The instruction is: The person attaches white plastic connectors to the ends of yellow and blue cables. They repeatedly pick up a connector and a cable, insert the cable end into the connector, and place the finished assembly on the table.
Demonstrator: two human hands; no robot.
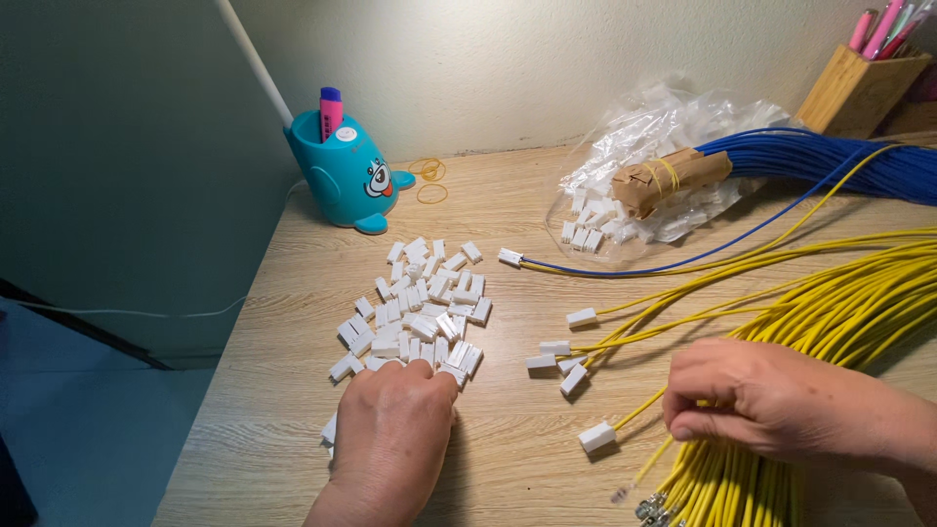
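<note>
Left hand [390,429] rests knuckles-up at the near edge of the pile of white plastic connector housings [420,312], fingers curled under, grip not discernible. To the pile's right, the right hand [771,400] pinches yellow wires [830,303] between closed fingers.

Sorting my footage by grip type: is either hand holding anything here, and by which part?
The right hand pinches thin yellow wires partway along their length. The left hand rests fingertips-down on the pile of small white plastic connectors; any grip is hidden.
</note>
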